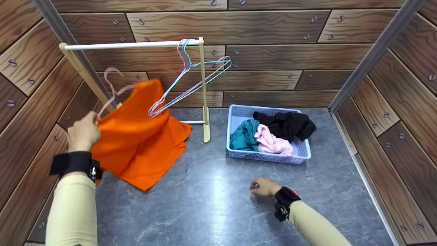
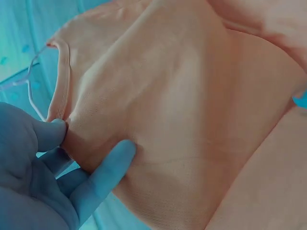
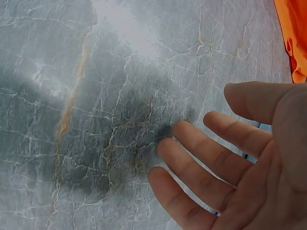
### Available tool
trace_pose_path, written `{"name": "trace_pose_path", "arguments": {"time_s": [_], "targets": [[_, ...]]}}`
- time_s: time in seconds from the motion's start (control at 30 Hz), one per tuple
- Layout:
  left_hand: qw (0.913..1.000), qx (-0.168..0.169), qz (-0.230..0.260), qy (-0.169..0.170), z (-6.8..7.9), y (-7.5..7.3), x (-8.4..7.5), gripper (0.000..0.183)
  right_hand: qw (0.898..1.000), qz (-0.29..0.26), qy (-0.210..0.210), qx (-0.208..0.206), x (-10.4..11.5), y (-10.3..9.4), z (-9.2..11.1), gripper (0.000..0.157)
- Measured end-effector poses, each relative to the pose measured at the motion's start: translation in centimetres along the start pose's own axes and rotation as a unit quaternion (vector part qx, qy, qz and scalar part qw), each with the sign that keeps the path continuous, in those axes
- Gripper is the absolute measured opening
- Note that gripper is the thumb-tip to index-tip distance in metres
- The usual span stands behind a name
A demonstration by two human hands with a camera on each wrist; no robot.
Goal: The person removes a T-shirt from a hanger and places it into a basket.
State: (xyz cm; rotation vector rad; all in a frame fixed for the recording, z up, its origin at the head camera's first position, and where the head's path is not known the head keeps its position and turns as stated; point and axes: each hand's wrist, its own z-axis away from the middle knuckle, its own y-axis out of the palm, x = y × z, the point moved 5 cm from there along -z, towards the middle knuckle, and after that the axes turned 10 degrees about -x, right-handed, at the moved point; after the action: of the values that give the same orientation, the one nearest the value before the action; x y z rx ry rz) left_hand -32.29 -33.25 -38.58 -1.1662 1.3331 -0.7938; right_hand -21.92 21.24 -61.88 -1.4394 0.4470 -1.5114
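Note:
My left hand [image 1: 83, 131] pinches the edge of an orange shirt [image 1: 133, 133] near its shoulder, beside the rack's left post. A pink hanger [image 1: 111, 80] sits inside the shirt, its hook sticking up free below the bar. In the left wrist view, with its colours shifted, thumb and fingers grip the cloth [image 2: 158, 96] by the neckline's end; the hanger wire [image 2: 32, 91] shows through the neck opening. My right hand [image 1: 264, 187] hovers over the floor in front of the basket, holding nothing. The right wrist view shows its fingers [image 3: 201, 153] loosely curved.
A clothes rack [image 1: 133, 45] stands at the back left, several wire hangers [image 1: 187, 68] hanging at its right end. Right of it, a light blue basket [image 1: 266, 157] holds teal [image 1: 244, 135], pink [image 1: 273, 141] and black [image 1: 288, 124] clothes. Wood-patterned walls enclose the grey floor [image 1: 191, 212].

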Motion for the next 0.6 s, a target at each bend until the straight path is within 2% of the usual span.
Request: {"name": "trace_pose_path", "arguments": {"time_s": [0.13,0.27,0.37,0.6], "targets": [[0.9998,0.021,0.001,0.004,1.4,1.9,2.0,0.031,1.0,0.0,-0.018,0.001,0.0,0.2,0.2,0.021],[0.9967,0.076,0.028,0.006,2.6,2.7,3.0,0.033,1.0,0.001,-0.01,0.009,0.0,0.3,0.3,0.022],[0.9924,0.115,0.038,0.02,3.0,3.0,3.1,0.033,1.0,0.004,0.0,0.011,0.1,0.3,0.3,0.021],[0.9849,0.147,0.04,0.081,3.6,3.3,1.4,0.028,1.0,0.001,0.003,0.01,0.9,0.3,0.2,0.018]]}}
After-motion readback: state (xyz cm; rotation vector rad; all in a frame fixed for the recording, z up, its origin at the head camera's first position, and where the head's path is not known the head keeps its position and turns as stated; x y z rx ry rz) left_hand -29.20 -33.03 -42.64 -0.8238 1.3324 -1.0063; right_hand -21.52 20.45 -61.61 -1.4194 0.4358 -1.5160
